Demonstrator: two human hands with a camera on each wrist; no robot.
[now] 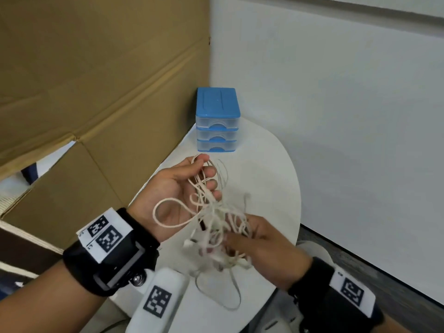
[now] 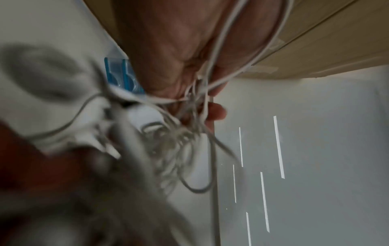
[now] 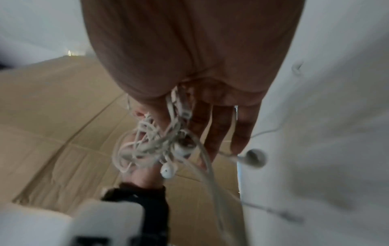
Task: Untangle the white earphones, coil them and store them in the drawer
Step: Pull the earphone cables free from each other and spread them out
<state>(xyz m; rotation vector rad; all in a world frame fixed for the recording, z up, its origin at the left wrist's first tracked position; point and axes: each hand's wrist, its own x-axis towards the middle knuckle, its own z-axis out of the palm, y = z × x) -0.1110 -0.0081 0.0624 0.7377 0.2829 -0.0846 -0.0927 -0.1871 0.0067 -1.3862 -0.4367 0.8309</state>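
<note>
The white earphones (image 1: 216, 219) are a tangled bundle held above the white table (image 1: 269, 169) between both hands. My left hand (image 1: 177, 188) lies palm up, its curled fingers hooked through several cable loops. My right hand (image 1: 262, 246) grips the knot from the right, and one loop (image 1: 230, 296) hangs below it. In the right wrist view an earbud (image 3: 167, 170) dangles from the tangle under my right hand (image 3: 189, 50), and a second earbud (image 3: 254, 157) hangs beside the fingers. The small blue drawer unit (image 1: 217, 121), with three clear drawers all closed, stands at the table's far edge.
A large cardboard sheet (image 1: 96, 80) leans along the left side of the table. A white wall (image 1: 336, 116) runs behind and to the right. A white device with a black-and-white marker (image 1: 158, 301) sits at the bottom, close to me.
</note>
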